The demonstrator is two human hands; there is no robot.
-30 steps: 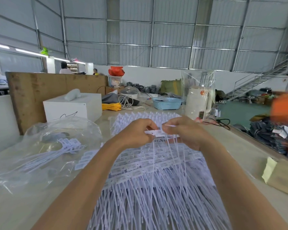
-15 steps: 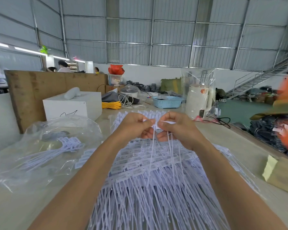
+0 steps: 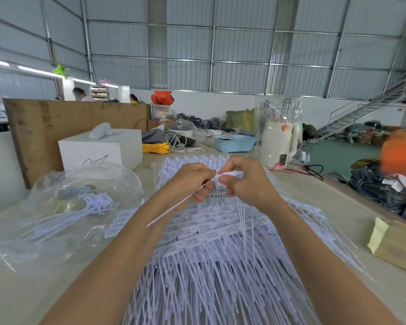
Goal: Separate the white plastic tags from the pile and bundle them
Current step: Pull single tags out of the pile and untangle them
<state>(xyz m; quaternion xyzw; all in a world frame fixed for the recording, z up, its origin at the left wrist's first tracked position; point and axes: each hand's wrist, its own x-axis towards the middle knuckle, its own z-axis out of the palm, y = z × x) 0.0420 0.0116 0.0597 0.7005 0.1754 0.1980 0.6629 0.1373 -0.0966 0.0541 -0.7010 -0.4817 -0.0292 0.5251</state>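
Pale bench (image 3: 314,207) carries a wide pile of white plastic tags (image 3: 209,266) across its middle. Clear plastic bag (image 3: 63,207) of tags lies at left, white box (image 3: 101,148) behind it, blue basket (image 3: 235,143) farther back, yellow cable (image 3: 155,148) beside it.

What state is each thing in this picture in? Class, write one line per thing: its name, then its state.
left hand: raised over the pile, pinching one tag's thin tail.
right hand: raised, gripping the small bunch of tags.
single tag: tail slanting down to the left.
small bunch of tags: tails hanging down.
pile of tags: spread across the table.
clear plastic bag: lying crumpled, tags inside.
blue basket: upright.
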